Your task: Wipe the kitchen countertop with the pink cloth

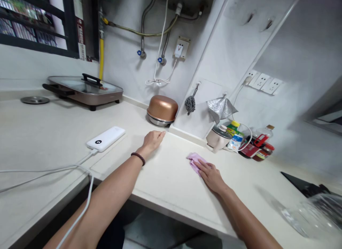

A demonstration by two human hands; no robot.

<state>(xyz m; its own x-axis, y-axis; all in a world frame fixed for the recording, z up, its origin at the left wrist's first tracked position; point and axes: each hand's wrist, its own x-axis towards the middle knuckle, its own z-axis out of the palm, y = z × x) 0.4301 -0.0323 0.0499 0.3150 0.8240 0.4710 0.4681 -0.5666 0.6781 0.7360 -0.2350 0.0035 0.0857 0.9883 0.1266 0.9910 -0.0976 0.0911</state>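
Note:
My right hand (pixel 210 174) lies palm down on a small pink cloth (pixel 194 158) on the pale countertop (pixel 171 181), its fingers flat and pressing the cloth. My left hand (pixel 153 140) rests flat on the counter further back, fingers stretched out together and holding nothing. It has a dark bead bracelet on the wrist. A white power bank (pixel 106 138) with a white cable (pixel 53 170) lies to the left of my left hand.
An upturned copper pot (pixel 162 110) sits in the corner. An electric griddle (pixel 84 88) with a glass lid stands at the back left. A small rice cooker (pixel 218 136), bottles and jars (pixel 253 145) stand at the right wall. A glass lid (pixel 312 213) lies at the right edge.

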